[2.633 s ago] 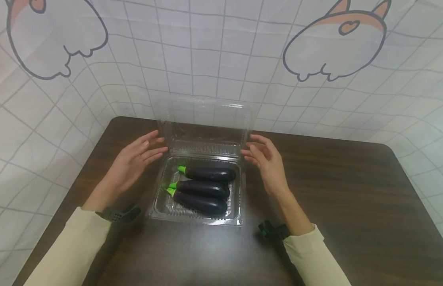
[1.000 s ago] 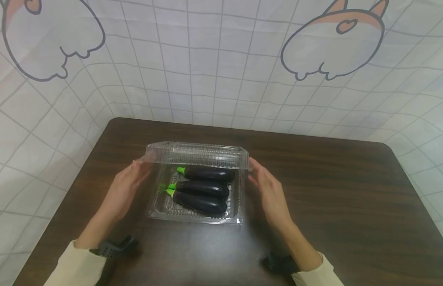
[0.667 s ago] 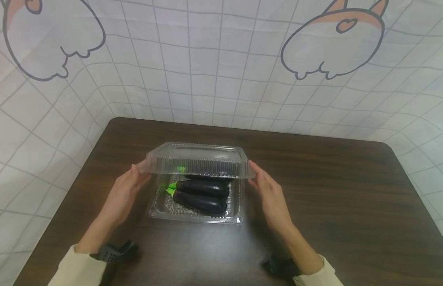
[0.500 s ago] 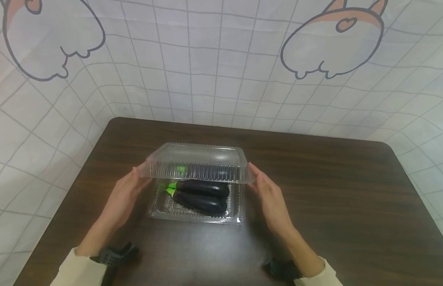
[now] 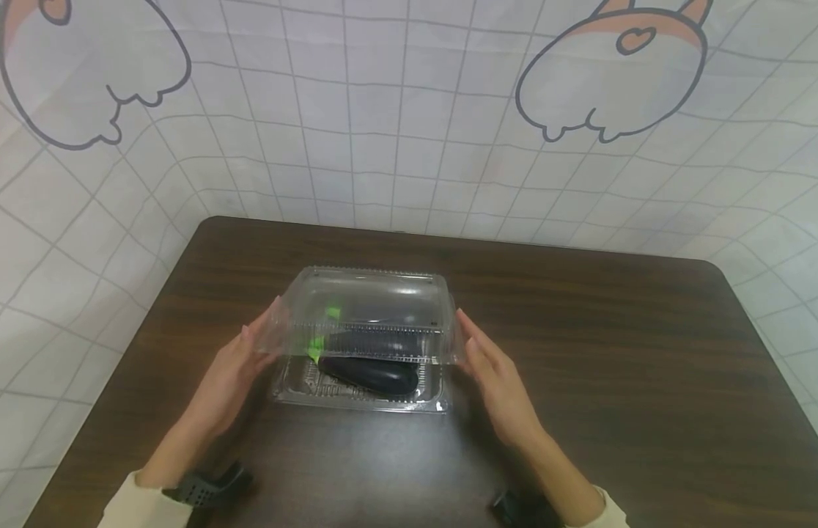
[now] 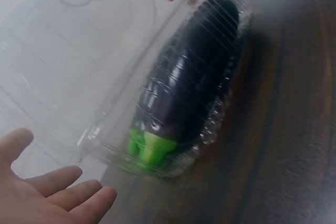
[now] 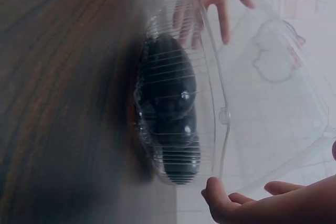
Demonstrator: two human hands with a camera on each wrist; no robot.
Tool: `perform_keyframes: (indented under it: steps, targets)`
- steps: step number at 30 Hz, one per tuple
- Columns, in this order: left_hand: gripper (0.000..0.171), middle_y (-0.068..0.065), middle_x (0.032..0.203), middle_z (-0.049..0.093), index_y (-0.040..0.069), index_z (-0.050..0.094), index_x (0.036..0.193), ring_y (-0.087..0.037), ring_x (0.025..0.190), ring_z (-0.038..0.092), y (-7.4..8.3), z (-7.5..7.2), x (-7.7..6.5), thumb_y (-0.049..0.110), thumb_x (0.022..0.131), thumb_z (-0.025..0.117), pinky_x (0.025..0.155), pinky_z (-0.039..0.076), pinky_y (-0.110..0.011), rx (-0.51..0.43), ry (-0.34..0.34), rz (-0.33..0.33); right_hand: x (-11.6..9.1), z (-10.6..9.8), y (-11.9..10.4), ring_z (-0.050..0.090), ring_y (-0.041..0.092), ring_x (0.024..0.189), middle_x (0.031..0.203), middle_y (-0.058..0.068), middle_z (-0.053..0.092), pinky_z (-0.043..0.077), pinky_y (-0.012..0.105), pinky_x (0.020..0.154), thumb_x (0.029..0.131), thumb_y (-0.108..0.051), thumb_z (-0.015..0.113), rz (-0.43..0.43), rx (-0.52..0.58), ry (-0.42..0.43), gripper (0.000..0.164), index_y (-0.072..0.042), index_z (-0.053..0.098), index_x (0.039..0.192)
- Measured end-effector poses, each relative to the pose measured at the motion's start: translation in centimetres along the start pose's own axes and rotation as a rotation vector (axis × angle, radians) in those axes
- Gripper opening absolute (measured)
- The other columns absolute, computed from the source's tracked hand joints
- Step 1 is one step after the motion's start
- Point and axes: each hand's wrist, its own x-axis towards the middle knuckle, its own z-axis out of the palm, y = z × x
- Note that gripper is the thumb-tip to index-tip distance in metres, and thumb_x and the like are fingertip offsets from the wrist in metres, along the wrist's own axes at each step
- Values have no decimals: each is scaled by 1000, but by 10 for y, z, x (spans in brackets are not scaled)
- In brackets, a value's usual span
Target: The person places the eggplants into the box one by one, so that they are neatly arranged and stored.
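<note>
A clear plastic clamshell container (image 5: 356, 403) lies on the table with eggplants (image 5: 369, 375) inside, dark purple with bright green stem ends. Its hinged lid (image 5: 376, 297) leans forward, half lowered over the base, and covers the farther eggplants in the head view. My left hand (image 5: 227, 374) is at the lid's left side, its fingers fairly straight and spread in the left wrist view. Along the lid's right side is my right hand (image 5: 504, 389), with fingers extended. The right wrist view shows the eggplants' rounded ends (image 7: 168, 77) through the ribbed base wall.
The dark wood-grain table (image 5: 620, 352) extends to the right of the container. Behind it hangs a white gridded cloth (image 5: 396, 110) with cartoon animal drawings. A black device (image 5: 211, 484) is strapped to the left wrist.
The lid has swung from upright at the back, forward and down over the eggplants. Both hands have come toward the front with it, along its sides.
</note>
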Motion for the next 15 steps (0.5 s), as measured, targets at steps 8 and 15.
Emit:
perform_keyframes:
  steps: [8,15]
  targets:
    - [49,-20,154,23,13,20,153,-24,135,37,-3,0,-6,29,107,18,102,38,-25,-27,-65,8,-5,-4,6,34,32,136,155,14,25,36,43,105,104,-19,37,21,122,-74,49,-7,27,151]
    - [49,-24,152,23,11,16,154,-25,134,39,-7,-5,-7,21,106,20,101,39,-29,-83,-122,4,-9,-5,6,34,40,134,156,16,21,35,46,106,103,-14,39,41,199,-146,54,-3,19,152]
